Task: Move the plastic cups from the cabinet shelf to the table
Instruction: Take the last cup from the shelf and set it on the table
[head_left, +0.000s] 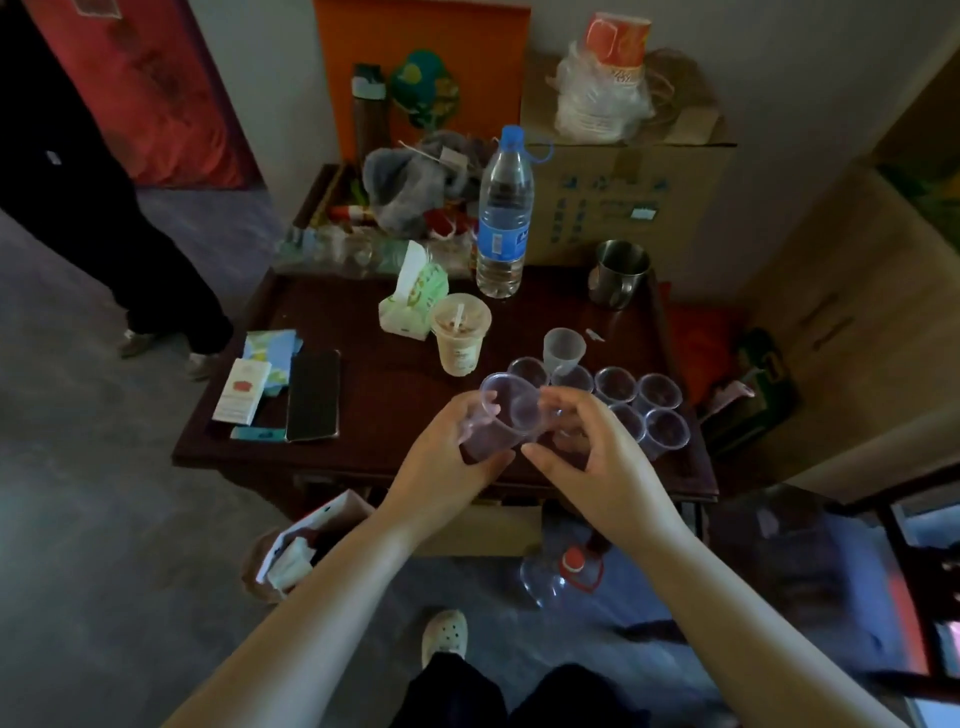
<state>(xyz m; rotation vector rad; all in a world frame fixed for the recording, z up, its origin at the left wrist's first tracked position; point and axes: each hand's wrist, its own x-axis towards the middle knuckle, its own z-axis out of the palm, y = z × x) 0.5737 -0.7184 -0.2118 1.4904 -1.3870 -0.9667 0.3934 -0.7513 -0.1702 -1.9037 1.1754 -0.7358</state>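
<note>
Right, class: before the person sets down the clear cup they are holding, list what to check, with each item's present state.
1. Left hand grips the held cup around its body: ok.
2. Right hand touches that cup's rim side; whether it is separating a nested cup: cannot tell.
3. Cups already on the table stand upright and clustered: ok.
4. Bare dark table left of the cluster for another cup: ok.
5. Lidded drink stands near the landing area, could be knocked: not ok.
6. Held cup is empty: ok, as far as visible.
</note>
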